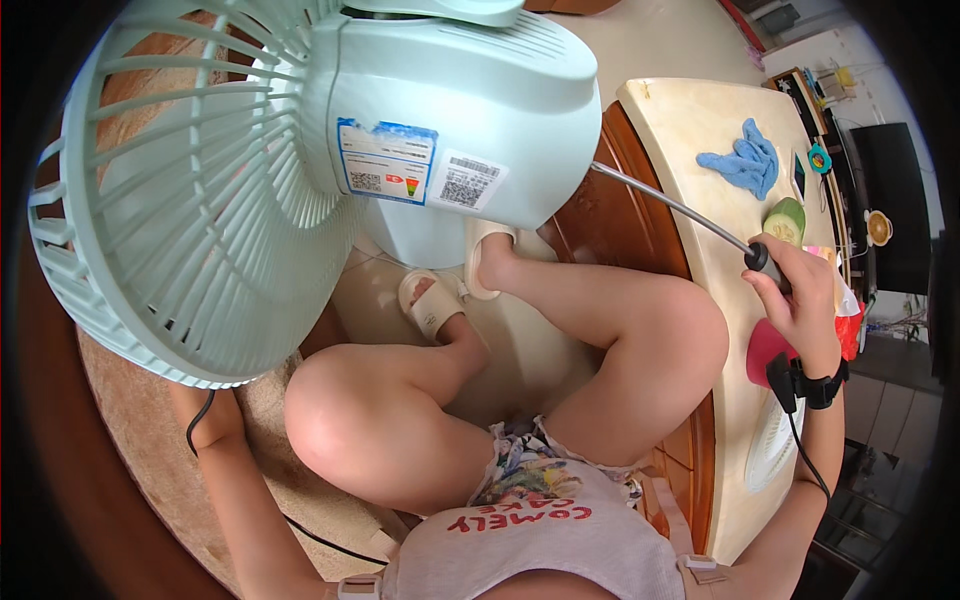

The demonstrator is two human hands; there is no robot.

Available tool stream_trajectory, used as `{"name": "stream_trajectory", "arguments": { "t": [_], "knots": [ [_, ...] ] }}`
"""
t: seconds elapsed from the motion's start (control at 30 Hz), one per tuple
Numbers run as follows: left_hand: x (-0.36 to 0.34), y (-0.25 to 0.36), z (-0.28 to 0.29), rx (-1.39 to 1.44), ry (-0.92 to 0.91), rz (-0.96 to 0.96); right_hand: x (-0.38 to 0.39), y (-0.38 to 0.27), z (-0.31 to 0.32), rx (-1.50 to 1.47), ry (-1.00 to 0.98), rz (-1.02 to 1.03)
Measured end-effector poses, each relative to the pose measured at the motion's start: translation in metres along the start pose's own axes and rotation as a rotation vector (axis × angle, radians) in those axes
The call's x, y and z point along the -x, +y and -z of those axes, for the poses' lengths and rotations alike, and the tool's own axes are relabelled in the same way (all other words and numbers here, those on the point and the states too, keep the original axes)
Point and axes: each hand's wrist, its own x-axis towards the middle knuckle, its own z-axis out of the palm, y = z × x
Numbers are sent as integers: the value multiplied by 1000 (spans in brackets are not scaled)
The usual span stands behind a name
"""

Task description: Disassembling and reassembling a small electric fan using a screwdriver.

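A pale mint electric fan (470, 110) fills the upper left, with a slatted guard (190, 220) and labels on its housing. My right hand (798, 295) grips a screwdriver by its black handle (762, 262); its long metal shaft (675, 205) reaches the right side of the housing, where the tip's exact contact is unclear. My left forearm (240, 480) rises from the bottom left to the fan guard, which hides that hand and its fingers. The fan sits above my bent legs (365, 420) and slippered feet.
A cream-topped wooden table (660, 120) on the right carries a blue cloth (745, 160), a cut cucumber (785, 220) and a pink item (765, 355). A brown cushioned seat (130, 420) is at left. A dark screen (890, 190) stands beyond the table; cables hang near both wrists.
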Motion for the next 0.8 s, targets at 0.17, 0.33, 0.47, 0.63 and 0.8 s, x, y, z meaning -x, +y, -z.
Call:
{"name": "stream_trajectory", "arguments": {
  "t": [0.17,0.33,0.47,0.63,0.8],
  "knots": [
    [-39,26,28,-317,-456,-138,-7,-14,-26,-256,6,-33],
    [-79,42,47,-432,-720,-329,16,-6,-19,-857,-352,-436],
    [-102,45,53,-468,-834,-420,21,-1,-10,-1118,-500,-561],
    [-123,60,59,-485,-936,-473,17,5,-12,-846,-387,-355],
    [-137,70,62,-463,-1042,-449,11,-13,-18,-344,19,25]
  ]
}}
